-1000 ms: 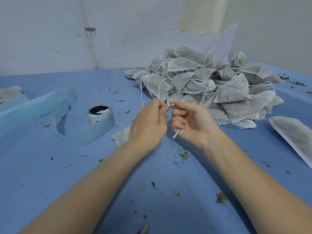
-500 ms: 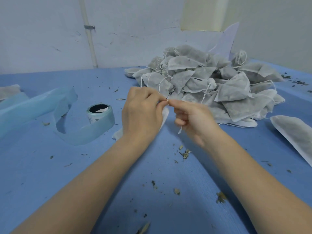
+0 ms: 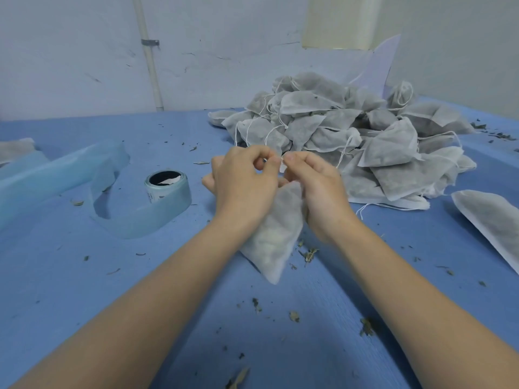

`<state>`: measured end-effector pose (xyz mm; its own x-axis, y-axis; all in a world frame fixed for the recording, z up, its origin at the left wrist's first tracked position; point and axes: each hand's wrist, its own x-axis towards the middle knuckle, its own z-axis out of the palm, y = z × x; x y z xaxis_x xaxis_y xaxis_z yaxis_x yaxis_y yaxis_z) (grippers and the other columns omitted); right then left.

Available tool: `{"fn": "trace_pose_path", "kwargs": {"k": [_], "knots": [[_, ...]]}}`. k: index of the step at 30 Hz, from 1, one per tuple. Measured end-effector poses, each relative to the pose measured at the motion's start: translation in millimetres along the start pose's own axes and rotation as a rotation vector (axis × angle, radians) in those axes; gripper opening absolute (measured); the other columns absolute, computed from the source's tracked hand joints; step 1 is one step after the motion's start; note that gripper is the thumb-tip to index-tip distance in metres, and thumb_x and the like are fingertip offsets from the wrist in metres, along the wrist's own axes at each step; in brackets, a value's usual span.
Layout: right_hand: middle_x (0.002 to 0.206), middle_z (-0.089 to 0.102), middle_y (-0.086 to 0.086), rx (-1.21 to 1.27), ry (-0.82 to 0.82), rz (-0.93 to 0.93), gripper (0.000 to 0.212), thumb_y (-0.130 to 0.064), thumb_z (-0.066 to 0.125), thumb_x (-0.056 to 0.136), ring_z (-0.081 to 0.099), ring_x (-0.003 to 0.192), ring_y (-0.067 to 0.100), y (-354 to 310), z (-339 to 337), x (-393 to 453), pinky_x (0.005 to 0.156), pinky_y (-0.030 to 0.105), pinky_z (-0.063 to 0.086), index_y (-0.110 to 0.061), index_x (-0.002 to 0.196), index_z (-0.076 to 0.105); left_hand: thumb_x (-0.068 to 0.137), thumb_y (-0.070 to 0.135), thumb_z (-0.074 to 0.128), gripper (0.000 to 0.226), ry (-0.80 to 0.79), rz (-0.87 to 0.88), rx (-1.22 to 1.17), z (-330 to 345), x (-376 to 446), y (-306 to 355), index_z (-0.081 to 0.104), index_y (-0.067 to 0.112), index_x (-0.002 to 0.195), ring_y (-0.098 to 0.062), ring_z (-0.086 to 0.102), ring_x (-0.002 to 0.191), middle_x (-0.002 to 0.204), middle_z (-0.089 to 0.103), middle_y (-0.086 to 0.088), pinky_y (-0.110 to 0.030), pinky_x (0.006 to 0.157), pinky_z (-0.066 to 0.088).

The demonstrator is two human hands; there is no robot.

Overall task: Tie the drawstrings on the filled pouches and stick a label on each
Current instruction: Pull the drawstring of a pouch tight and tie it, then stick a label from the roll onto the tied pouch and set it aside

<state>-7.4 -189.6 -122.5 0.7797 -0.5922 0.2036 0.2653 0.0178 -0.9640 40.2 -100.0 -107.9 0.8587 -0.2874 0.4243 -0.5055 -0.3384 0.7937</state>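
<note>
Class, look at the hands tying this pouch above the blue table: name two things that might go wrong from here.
1. Both hands, left hand and right hand, pinch only the drawstring top, so the hanging pouch may slip and spill more leaf bits.
2. The loose strip from the label roll lies curled nearby and could get snagged.

Bare bench lies open near-left; the pouch pile blocks far-right, the label roll and its trailing strip far-left.

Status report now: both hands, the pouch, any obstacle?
Left hand and right hand pinch the drawstring at the pouch top. Pouch lifted between them, no label seen. Nothing blocking.
</note>
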Motion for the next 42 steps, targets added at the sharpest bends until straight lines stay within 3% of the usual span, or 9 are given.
{"fn": "trace_pose_path", "kwargs": {"k": [6, 10, 15, 18, 22, 26, 32, 36, 42], "knots": [[0.053, 0.059, -0.018, -0.197, 0.017, -0.088, 0.013, -0.022, 0.073, 0.083, 0.049, 0.047, -0.001, -3, -6, 0, 0.062, 0.021, 0.042, -0.024, 0.071, 0.069, 0.095, 0.020, 0.047, 0.009, 0.116, -0.005, 0.083, -3, 7, -3, 0.055, 0.023, 0.092, -0.019, 0.048, 0.109, 0.111, 0.054, -0.004, -0.040, 0.101, 0.032], [0.055, 0.062, -0.018, -0.124, 0.075, -0.100, 0.009, -0.016, 0.075, 0.081, 0.050, 0.045, -0.005, -8, -5, 1, 0.056, 0.011, 0.038, -0.022, 0.074, 0.072, 0.093, 0.025, 0.054, 0.008, 0.069, 0.057, -0.029, -4, 10, -6, 0.060, 0.020, 0.095, 0.006, 0.048, 0.078, 0.089, 0.044, 0.011, -0.007, 0.083, 0.034], [0.065, 0.066, -0.004, 0.329, 0.411, 0.065, 0.007, -0.012, 0.076, 0.079, 0.065, 0.066, 0.013, -11, -11, 12, 0.071, 0.029, 0.056, -0.010, 0.076, 0.070, 0.059, 0.067, 0.070, 0.066, -0.355, -0.347, -0.312, -10, 2, -2, 0.056, 0.021, 0.105, -0.016, 0.065, 0.080, 0.093, 0.063, 0.002, -0.036, 0.067, 0.057], [0.082, 0.070, 0.006, 0.448, 0.498, 0.102, 0.008, -0.014, 0.076, 0.081, 0.068, 0.084, 0.025, -7, -13, 17, 0.086, 0.041, 0.057, -0.008, 0.083, 0.071, 0.063, 0.043, 0.078, 0.044, -0.615, -0.552, -0.595, -10, -1, -4, 0.071, 0.014, 0.095, -0.022, 0.071, 0.070, 0.082, 0.074, -0.005, -0.036, 0.060, 0.059], [0.066, 0.063, -0.009, 0.353, 0.352, 0.115, 0.011, -0.018, 0.075, 0.081, 0.059, 0.072, 0.011, -5, -16, 17, 0.074, 0.030, 0.052, -0.020, 0.072, 0.068, 0.074, 0.004, 0.071, 0.031, -0.479, -0.640, -0.749, 1, -1, -10, 0.067, -0.002, 0.104, -0.023, 0.071, 0.084, 0.095, 0.073, -0.014, -0.037, 0.078, 0.058], [0.066, 0.065, -0.013, 0.077, 0.098, 0.022, 0.014, -0.016, 0.073, 0.078, 0.057, 0.071, 0.006, -5, -15, 10, 0.068, 0.019, 0.042, -0.023, 0.066, 0.072, 0.068, 0.009, 0.079, 0.053, -0.322, -0.633, -0.747, 0, 3, -22, 0.059, -0.006, 0.114, -0.026, 0.070, 0.088, 0.099, 0.071, -0.016, -0.040, 0.087, 0.055], [0.091, 0.067, -0.006, -0.213, -0.035, -0.101, 0.014, -0.017, 0.075, 0.078, 0.060, 0.086, -0.001, -10, -14, 1, 0.077, 0.011, 0.044, -0.025, 0.067, 0.073, 0.082, 0.024, 0.059, 0.023, -0.300, -0.688, -0.853, -12, 2, -16, 0.063, 0.005, 0.094, -0.018, 0.067, 0.060, 0.067, 0.069, -0.003, -0.026, 0.049, 0.053], [0.097, 0.062, 0.001, -0.354, -0.151, -0.177, 0.012, -0.018, 0.076, 0.079, 0.054, 0.083, -0.008, -12, -7, -6, 0.075, 0.003, 0.037, -0.027, 0.071, 0.073, 0.078, 0.046, 0.065, 0.049, -0.405, -0.630, -0.835, -28, -3, -14, 0.065, 0.007, 0.106, -0.024, 0.072, 0.084, 0.091, 0.074, -0.009, -0.040, 0.069, 0.058], [0.097, 0.059, -0.005, -0.392, -0.227, -0.214, 0.010, -0.021, 0.075, 0.080, 0.052, 0.087, -0.011, -8, 12, -11, 0.082, 0.004, 0.034, -0.031, 0.079, 0.073, 0.088, 0.019, 0.062, 0.017, -0.236, -0.442, -0.635, -50, -7, -26, 0.070, 0.005, 0.091, -0.022, 0.069, 0.083, 0.088, 0.073, -0.010, -0.033, 0.072, 0.057]]}}
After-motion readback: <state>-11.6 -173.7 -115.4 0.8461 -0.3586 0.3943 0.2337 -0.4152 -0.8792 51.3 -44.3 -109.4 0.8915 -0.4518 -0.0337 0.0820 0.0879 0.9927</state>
